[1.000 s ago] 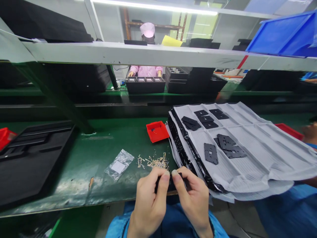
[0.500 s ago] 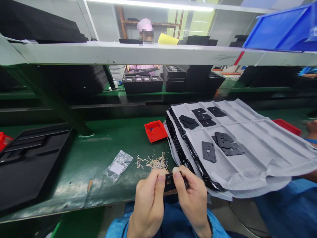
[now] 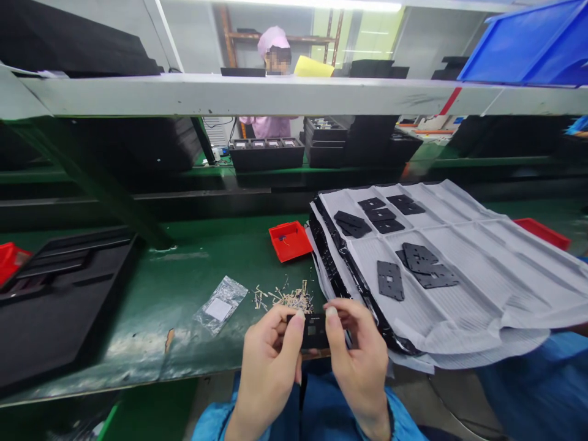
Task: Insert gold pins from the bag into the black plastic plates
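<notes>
A small flat black part [image 3: 314, 331] with a square hole is pinched between both my hands at the near edge of the green bench [image 3: 193, 269]. My left hand [image 3: 269, 367] grips its left side with thumb and fingers, and my right hand [image 3: 356, 358] grips its right side. Just beyond my fingers lies a little heap of pale trimmed scraps [image 3: 287, 299]. To the right, a stack of white ribbed sheets [image 3: 468, 275] carries several more loose black parts [image 3: 390, 280].
A small red tray [image 3: 290, 241] sits behind the scraps, a clear plastic bag [image 3: 220, 304] to their left, a large black moulded tray [image 3: 55, 294] at far left. A blue bin [image 3: 528, 49] rests on the overhead shelf. A person in pink works across the line behind black trays [image 3: 266, 153].
My hands have turned the black part so its flat face with the square hole now shows. They have drifted slightly apart and up.
</notes>
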`<state>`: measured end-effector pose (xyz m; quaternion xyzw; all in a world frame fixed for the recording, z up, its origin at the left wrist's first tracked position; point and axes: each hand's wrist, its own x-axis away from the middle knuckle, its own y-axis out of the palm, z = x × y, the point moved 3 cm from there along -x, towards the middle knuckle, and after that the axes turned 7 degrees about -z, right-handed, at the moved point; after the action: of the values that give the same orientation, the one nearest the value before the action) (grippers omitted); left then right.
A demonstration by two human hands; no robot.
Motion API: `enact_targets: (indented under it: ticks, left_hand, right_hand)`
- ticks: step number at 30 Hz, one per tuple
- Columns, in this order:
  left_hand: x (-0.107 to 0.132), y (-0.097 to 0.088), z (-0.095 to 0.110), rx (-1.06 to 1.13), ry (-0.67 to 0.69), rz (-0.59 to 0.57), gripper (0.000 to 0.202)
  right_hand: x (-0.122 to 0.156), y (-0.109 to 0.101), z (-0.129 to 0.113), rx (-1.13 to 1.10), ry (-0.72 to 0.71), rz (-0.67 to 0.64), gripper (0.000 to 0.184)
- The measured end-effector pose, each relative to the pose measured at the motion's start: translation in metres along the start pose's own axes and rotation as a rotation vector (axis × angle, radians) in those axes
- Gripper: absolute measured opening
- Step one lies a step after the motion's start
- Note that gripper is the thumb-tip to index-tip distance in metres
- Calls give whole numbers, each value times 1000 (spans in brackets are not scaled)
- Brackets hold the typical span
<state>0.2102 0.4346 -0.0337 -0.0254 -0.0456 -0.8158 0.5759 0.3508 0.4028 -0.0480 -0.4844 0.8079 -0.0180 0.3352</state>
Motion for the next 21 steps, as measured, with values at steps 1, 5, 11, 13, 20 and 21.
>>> enact_targets:
  ticks: [1,5,11,13,20,21]
  left_hand:
    - [0,-1,0,-33,30,9,41]
    - [2,-4,2,-142,161,13,32]
    - [8,-9,15,-402,402,22,17]
    - [13,-10,17,-505,529,30,14]
    - [29,-10,16,-601,802,58,31]
    - [30,-10,17,-607,808,61,30]
  right_hand:
    - [1,-2,0,34,-68,67,18]
    - [4,-6,-1,167,-305,104,45]
    - [5,-10,-2,154,-330,45,53]
    - [6,-10,-3,154,-365,70,47]
    - [7,-11,-6,93,-585,322,10]
    - [7,-12,-6,90,-622,363,14]
